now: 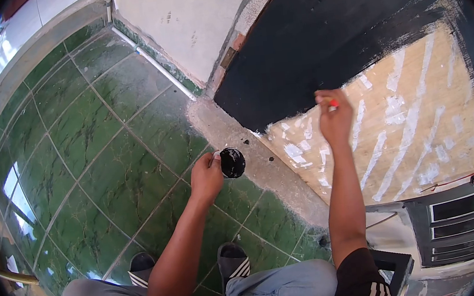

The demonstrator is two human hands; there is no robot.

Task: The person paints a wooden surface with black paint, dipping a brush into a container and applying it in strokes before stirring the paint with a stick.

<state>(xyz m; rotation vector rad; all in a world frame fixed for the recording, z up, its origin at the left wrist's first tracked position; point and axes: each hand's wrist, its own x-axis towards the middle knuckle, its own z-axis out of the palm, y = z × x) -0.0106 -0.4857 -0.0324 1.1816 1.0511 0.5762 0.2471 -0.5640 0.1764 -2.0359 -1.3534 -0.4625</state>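
Note:
My left hand point(208, 177) grips the rim of a small cup of black paint point(233, 163), held over the green tiled floor beside the concrete sill. Black paint coats the inside of the cup. In front of the wooden panel point(387, 149), my right hand point(336, 115) is closed around a paintbrush point(333, 103); only its red and yellowish handle end shows, and the bristles are hidden behind the hand. The panel's upper part carries black paint point(307, 42). Its lower part is bare pale wood with white streaks and patches, bordered by black at the right edge.
Green marbled tiles point(104, 144) cover the floor. A concrete sill point(249, 152) with black drips runs along the panel's base. A white pipe point(153, 64) lies along the wall. Dark louvred slats point(464, 216) are at lower right, near a black stool-like frame point(396, 264).

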